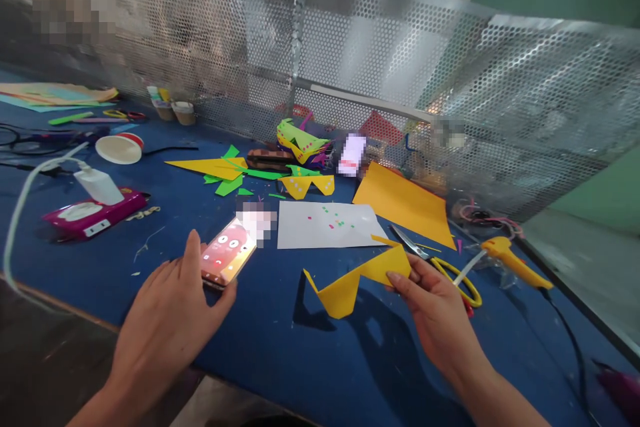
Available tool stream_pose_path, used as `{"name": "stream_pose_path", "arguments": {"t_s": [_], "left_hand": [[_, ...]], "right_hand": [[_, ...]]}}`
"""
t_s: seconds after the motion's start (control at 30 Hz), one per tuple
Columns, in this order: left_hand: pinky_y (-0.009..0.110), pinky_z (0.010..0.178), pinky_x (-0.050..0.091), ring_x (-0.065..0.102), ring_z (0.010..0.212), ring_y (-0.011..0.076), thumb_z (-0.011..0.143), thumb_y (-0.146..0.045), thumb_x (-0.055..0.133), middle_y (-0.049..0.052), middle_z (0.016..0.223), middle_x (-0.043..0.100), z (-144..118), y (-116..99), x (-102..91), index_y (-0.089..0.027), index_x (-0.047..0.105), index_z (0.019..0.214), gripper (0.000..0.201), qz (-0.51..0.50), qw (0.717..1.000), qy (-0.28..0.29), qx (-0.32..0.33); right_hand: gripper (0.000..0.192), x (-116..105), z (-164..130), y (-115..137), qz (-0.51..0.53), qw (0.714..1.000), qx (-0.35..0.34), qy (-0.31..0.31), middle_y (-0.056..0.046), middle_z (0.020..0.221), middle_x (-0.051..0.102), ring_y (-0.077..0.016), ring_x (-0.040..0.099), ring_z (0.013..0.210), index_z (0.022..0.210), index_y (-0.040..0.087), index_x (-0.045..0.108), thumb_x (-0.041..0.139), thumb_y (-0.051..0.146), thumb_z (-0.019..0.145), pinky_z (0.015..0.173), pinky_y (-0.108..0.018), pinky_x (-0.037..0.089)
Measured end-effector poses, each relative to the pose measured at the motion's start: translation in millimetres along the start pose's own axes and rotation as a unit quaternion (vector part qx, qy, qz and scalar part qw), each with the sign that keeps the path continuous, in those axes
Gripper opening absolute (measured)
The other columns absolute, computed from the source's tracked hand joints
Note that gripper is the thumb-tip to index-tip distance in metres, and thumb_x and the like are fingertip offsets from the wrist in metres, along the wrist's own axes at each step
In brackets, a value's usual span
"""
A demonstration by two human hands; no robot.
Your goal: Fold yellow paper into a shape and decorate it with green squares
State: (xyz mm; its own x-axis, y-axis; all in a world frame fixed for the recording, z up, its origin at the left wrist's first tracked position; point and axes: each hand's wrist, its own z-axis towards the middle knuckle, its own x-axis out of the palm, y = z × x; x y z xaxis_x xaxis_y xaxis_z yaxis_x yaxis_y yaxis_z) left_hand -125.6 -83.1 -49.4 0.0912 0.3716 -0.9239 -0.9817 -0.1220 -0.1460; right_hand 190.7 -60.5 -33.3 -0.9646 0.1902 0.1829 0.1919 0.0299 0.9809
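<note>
My right hand [436, 310] pinches a yellow zigzag paper cut-out [357, 278] by its right end and holds it just above the blue table [280, 347]. My left hand [167, 310] rests on the table with fingers spread, its thumb and fingers touching the near end of a lit smartphone [227, 252]. Scissors with yellow handles [440, 267] lie just behind my right hand. A white sheet with small coloured dots [325, 225] lies between the phone and a large orange-yellow sheet [404, 203].
A yellow glue gun [515, 260] with its cable lies at the right. A pink case with a white charger [95, 210] sits at the left, near a tipped paper cup [120, 148]. Yellow and green paper scraps [300, 143] lie before a perforated metal screen [240, 47].
</note>
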Motion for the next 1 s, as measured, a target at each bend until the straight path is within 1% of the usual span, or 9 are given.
{"name": "stream_pose_path", "arguments": {"t_s": [0.17, 0.27, 0.33, 0.43, 0.53, 0.67, 0.83, 0.9, 1.0], "left_hand": [[0.054, 0.08, 0.053, 0.065, 0.102, 0.0445, 0.09, -0.055, 0.039, 0.028, 0.111, 0.067, 1, 6, -0.8, 0.0, 0.023, 0.151, 0.083, -0.026, 0.999, 0.043, -0.019], [0.063, 0.1, 0.042, 0.048, 0.128, 0.0484, 0.085, -0.061, 0.05, 0.028, 0.139, 0.052, -2, -1, -8.3, -0.007, 0.029, 0.15, 0.087, -0.058, 0.996, -0.054, 0.044], [0.059, 0.109, 0.037, 0.043, 0.136, 0.0414, 0.088, -0.052, 0.052, 0.019, 0.15, 0.044, -3, -14, -18.6, -0.018, 0.035, 0.148, 0.071, -0.122, 0.98, -0.136, 0.082], [0.045, 0.105, 0.045, 0.059, 0.121, 0.0293, 0.092, -0.037, 0.054, 0.005, 0.131, 0.064, 5, -49, -37.6, -0.029, 0.058, 0.13, 0.039, -0.272, 0.937, -0.189, 0.106], [0.036, 0.093, 0.053, 0.067, 0.105, 0.0232, 0.091, -0.032, 0.055, 0.003, 0.113, 0.073, 28, -95, -48.3, -0.025, 0.071, 0.107, 0.023, -0.453, 0.881, -0.103, 0.083], [0.03, 0.079, 0.054, 0.07, 0.089, 0.0191, 0.087, -0.029, 0.059, 0.006, 0.097, 0.076, 74, -148, -36.6, -0.018, 0.073, 0.098, 0.02, -0.601, 0.791, 0.044, 0.103], [0.036, 0.083, 0.047, 0.065, 0.086, 0.023, 0.088, -0.033, 0.059, 0.01, 0.085, 0.074, 110, -166, -2.4, -0.016, 0.072, 0.079, 0.023, -0.42, 0.884, -0.092, 0.182], [0.04, 0.091, 0.042, 0.063, 0.098, 0.0275, 0.084, -0.035, 0.064, 0.012, 0.086, 0.074, 109, -163, 8.8, -0.016, 0.071, 0.072, 0.024, -0.357, 0.887, -0.055, 0.288], [0.034, 0.076, 0.045, 0.065, 0.082, 0.0221, 0.094, -0.037, 0.048, 0.009, 0.081, 0.074, 96, -160, 18.0, -0.017, 0.073, 0.073, 0.038, -0.408, 0.893, 0.036, 0.189]], "right_hand": [[0.05, 1, -2, 1, 0.001, 1.0, 0.003, 0.006, -0.003, 0.091, 0.074, -0.0158, 0.063, 0.08, 0.109, 0.022, 0.072, 0.088, 0.032, 0.062, 0.068, -0.024, 0.051], [0.05, 2, -2, 1, 0.002, 1.0, -0.002, 0.009, -0.002, 0.091, 0.074, -0.0153, 0.063, 0.079, 0.109, 0.023, 0.072, 0.088, 0.032, 0.062, 0.069, -0.025, 0.051], [0.05, 3, -2, 0, 0.008, 1.0, -0.007, 0.013, -0.002, 0.091, 0.074, -0.0155, 0.063, 0.08, 0.109, 0.023, 0.072, 0.087, 0.031, 0.062, 0.069, -0.025, 0.051], [0.05, 5, -2, -1, 0.021, 0.999, -0.015, 0.024, -0.003, 0.093, 0.075, -0.0155, 0.063, 0.08, 0.109, 0.022, 0.072, 0.087, 0.031, 0.062, 0.068, -0.025, 0.051], [0.05, 9, -1, -2, 0.03, 0.999, -0.022, 0.04, -0.003, 0.095, 0.075, -0.0158, 0.064, 0.081, 0.11, 0.022, 0.072, 0.087, 0.03, 0.063, 0.067, -0.025, 0.05], [0.044, 13, 4, -2, 0.052, 0.997, -0.038, 0.042, -0.001, 0.096, 0.075, -0.0153, 0.065, 0.082, 0.103, 0.024, 0.073, 0.088, 0.028, 0.062, 0.066, -0.023, 0.05], [0.047, 19, 11, -6, 0.046, 0.998, -0.042, 0.024, -0.001, 0.093, 0.075, -0.0155, 0.066, 0.081, 0.104, 0.023, 0.071, 0.087, 0.028, 0.06, 0.066, -0.024, 0.051], [0.051, 19, 13, -10, 0.039, 0.998, -0.033, 0.027, -0.002, 0.094, 0.076, -0.016, 0.066, 0.081, 0.108, 0.021, 0.07, 0.086, 0.028, 0.061, 0.067, -0.025, 0.052], [0.054, 16, 13, -15, 0.038, 0.999, -0.014, 0.023, -0.004, 0.093, 0.076, -0.0161, 0.066, 0.078, 0.109, 0.019, 0.068, 0.086, 0.029, 0.06, 0.067, -0.026, 0.052]]}}
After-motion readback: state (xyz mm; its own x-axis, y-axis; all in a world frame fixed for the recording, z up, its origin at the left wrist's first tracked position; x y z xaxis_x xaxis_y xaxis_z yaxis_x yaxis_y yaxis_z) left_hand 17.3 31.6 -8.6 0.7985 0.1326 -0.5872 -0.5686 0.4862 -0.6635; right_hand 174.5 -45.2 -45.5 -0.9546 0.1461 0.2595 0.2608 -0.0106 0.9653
